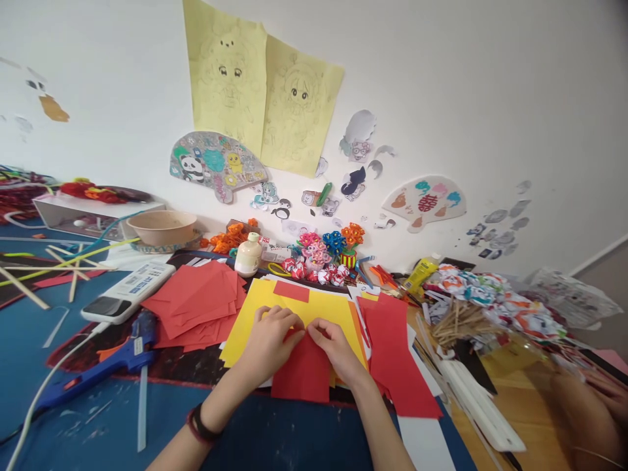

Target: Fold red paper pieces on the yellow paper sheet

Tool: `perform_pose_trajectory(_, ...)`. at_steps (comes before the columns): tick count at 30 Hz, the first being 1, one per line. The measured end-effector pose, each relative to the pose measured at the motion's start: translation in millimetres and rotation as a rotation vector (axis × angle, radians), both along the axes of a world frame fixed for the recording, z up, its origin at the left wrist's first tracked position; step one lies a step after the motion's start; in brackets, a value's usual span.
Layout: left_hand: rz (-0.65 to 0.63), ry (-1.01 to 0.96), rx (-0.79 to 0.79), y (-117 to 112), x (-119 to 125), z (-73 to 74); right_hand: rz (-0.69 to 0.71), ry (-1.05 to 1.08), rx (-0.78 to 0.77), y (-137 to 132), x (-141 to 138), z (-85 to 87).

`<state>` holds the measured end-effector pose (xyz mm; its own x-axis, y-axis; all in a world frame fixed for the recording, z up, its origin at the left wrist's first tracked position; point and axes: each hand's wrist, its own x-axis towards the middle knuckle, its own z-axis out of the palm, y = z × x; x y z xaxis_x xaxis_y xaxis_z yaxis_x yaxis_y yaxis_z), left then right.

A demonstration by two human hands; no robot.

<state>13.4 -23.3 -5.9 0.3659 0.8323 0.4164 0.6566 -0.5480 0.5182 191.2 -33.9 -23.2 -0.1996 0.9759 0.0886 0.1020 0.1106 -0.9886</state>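
A red sheet of paper (301,376) lies over a stack of yellow paper (245,311), its lower end reaching past the stack's near edge. My left hand (275,337) is closed, thumb and forefinger pinched at the sheet's upper left. At the upper right, my right hand (333,343) pinches the same sheet, its fingertips close to those of the left. The fingers hide the sheet's top edge. Beyond the hands, a small red paper piece (291,291) rests on the yellow stack. A pile of red paper squares (201,304) sits left of the stack.
Longer red strips (392,353) lie at right. A blue glue gun (105,369) and a white power strip (128,291) with a cable are at left. A cream bottle (248,255) stands behind. Another person's arm (583,405) is at far right, near wooden sticks (458,324).
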Motion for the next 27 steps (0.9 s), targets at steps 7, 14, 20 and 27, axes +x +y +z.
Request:
perform_pose_trajectory(7,-0.018,-0.096,-0.108,0.2,1.4,-4.4,0.04,-0.053,-0.012,-0.9,0.0,-1.4)
perform_pose_trajectory(14,-0.072,-0.173,-0.164,-3.0,3.6,-4.5,0.006,-0.046,0.014,-0.6,-3.9,-2.5)
perform_pose_trajectory(20,-0.053,-0.205,-0.107,-5.8,6.3,-1.9,-0.012,-0.024,0.034,-3.6,-6.6,2.8)
perform_pose_trajectory(27,-0.044,-0.228,-0.069,-8.0,8.3,-0.4,-0.04,-0.021,0.093,-4.4,-8.9,6.3)
